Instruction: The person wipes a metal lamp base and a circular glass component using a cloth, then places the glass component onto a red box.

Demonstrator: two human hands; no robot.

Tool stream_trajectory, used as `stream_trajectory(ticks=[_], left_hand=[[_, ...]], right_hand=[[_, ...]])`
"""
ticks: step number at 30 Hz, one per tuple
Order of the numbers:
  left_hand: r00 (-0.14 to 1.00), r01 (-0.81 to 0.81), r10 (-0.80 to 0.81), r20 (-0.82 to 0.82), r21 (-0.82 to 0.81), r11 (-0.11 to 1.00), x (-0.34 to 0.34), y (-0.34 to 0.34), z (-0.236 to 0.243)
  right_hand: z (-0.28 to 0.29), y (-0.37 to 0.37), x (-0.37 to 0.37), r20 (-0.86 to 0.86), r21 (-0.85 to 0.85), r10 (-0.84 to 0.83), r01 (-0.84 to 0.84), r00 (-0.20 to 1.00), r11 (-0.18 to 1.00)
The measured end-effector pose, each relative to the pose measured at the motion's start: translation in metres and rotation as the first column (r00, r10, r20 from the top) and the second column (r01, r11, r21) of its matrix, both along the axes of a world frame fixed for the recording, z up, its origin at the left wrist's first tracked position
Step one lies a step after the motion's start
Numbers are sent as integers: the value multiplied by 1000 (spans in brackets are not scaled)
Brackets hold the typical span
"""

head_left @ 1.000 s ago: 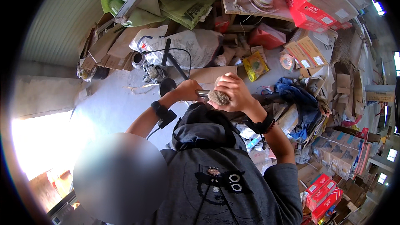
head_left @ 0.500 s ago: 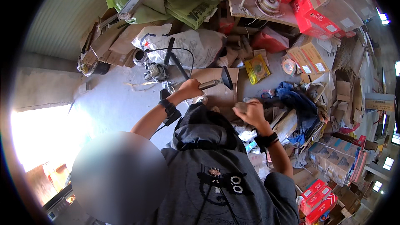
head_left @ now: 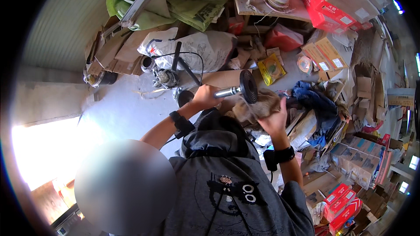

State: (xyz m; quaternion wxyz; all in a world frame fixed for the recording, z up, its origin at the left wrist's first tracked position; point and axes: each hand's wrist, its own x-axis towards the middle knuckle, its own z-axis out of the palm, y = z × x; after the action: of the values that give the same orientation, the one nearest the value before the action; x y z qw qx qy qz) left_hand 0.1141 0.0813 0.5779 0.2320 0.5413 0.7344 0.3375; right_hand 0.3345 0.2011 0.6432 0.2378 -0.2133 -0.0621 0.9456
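Observation:
My left hand [head_left: 206, 97] is wrapped round a silver metal rod [head_left: 226, 92] that lies roughly level. At its right end sits a ridged black round disc [head_left: 248, 86], turned partly upward. A second dark disc [head_left: 185, 98] shows on the other side of the hand. In my right hand [head_left: 274, 121] is a tan, rumpled cloth [head_left: 258, 105], spread just below the ridged disc. The thumb points up along the cloth's right side, and the other fingers are mostly hidden under it. Whether the cloth touches the disc, I cannot tell.
Beyond my hands lie a flattened cardboard sheet [head_left: 214, 78], a white sack [head_left: 205, 48] and a black stand [head_left: 186, 65]. A yellow packet [head_left: 271, 70] is further right. Dark blue cloth [head_left: 313, 100] and heaped cardboard crowd the right side. Red boxes [head_left: 343, 209] stand at lower right.
The rod's right-hand disc has turned to show its ridged face and shifted slightly right. My right hand has moved a little right, and the cloth is now opened out beside the disc.

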Motion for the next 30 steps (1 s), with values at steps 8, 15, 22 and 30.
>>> stream_trajectory(ticks=[8, 15, 22, 30], left_hand=[[969, 75, -47, -241, 112, 991, 16, -3, -4], [947, 197, -162, -279, 101, 975, 2, -23, -2], [939, 34, -48, -341, -47, 998, 1, -25, -9], [894, -14, -142, -426, -342, 939, 3, -19, -9]], right_hand=[[-34, -6, -21, 379, 135, -48, -4, 924, 991], [-14, -23, -15, 550, 154, 166, -295, 819, 943], [-48, -9, -7, 157, -226, 477, -438, 865, 870], [-65, -4, -6, 426, -103, 195, -167, 883, 981]])
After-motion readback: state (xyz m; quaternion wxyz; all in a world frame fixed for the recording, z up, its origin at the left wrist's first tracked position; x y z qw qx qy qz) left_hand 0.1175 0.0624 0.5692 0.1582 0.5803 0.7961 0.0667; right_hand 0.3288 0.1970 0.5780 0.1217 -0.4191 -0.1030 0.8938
